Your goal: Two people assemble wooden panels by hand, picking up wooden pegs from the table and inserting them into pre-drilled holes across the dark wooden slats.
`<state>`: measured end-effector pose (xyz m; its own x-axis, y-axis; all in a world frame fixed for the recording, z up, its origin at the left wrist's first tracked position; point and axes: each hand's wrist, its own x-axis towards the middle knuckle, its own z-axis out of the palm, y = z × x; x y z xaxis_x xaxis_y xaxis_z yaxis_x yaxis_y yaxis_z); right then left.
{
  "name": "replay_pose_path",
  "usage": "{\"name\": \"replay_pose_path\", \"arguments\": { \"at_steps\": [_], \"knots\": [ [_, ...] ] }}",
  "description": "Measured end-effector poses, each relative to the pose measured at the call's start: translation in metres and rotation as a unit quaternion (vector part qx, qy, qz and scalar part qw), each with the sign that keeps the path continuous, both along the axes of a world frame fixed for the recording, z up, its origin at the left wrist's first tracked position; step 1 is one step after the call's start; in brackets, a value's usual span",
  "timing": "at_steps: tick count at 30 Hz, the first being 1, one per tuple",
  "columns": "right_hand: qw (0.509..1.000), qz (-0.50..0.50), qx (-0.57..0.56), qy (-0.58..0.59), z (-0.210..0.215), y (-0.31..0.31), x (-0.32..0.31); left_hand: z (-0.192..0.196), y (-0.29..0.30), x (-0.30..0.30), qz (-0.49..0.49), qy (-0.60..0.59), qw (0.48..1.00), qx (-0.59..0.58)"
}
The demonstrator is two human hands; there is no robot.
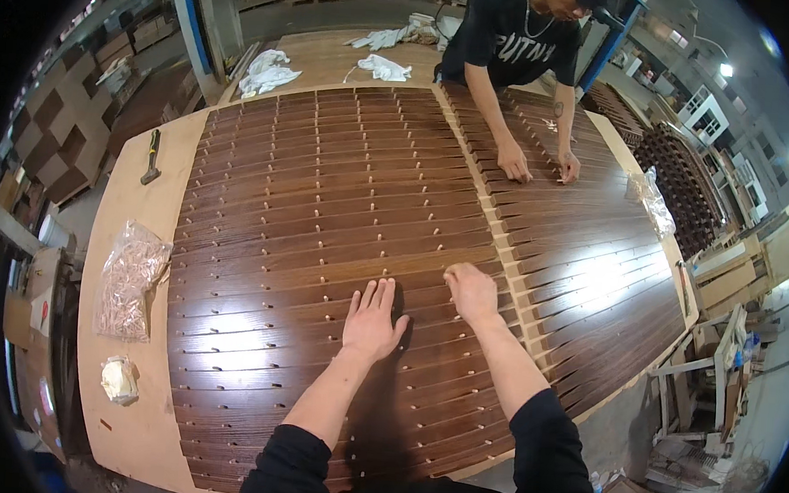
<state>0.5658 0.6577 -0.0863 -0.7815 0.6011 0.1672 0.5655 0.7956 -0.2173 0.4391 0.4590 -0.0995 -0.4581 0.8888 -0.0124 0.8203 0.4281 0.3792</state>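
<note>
Slats of dark glossy brown wood lie side by side in long rows, with small pale pegs between them, covering the plywood table. Left hand presses flat on them, fingers spread; right hand rests just beside it, fingers curled, holding nothing. Across the slats, another person's hands touch them.

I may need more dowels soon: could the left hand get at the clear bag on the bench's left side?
Probably yes. The left hand lies flat on the slats, and only low slats lie between it and the clear bag, though it looks a long stretch.
</note>
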Motion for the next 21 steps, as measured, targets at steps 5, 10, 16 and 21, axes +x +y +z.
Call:
{"name": "replay_pose_path", "arguments": {
  "at_steps": [5, 10, 16, 21],
  "knots": [
    [0.945, -0.031, -0.209, 0.249, 0.064, -0.007, -0.012, 0.004, 0.003, -0.003, -0.006, 0.007, 1.0, -0.002],
    [0.781, -0.057, -0.504, 0.365, 0.079, -0.062, 0.007, 0.026, -0.008, -0.023, 0.07, -0.308, 0.948, 0.031],
    [0.736, -0.077, -0.543, 0.398, 0.079, -0.094, 0.044, 0.103, -0.018, 0.038, -0.023, -0.184, 0.934, 0.304],
    [0.751, -0.079, -0.527, 0.389, 0.078, -0.107, 0.048, 0.106, -0.021, 0.039, -0.116, -0.009, 0.947, 0.301]
  ]
}}
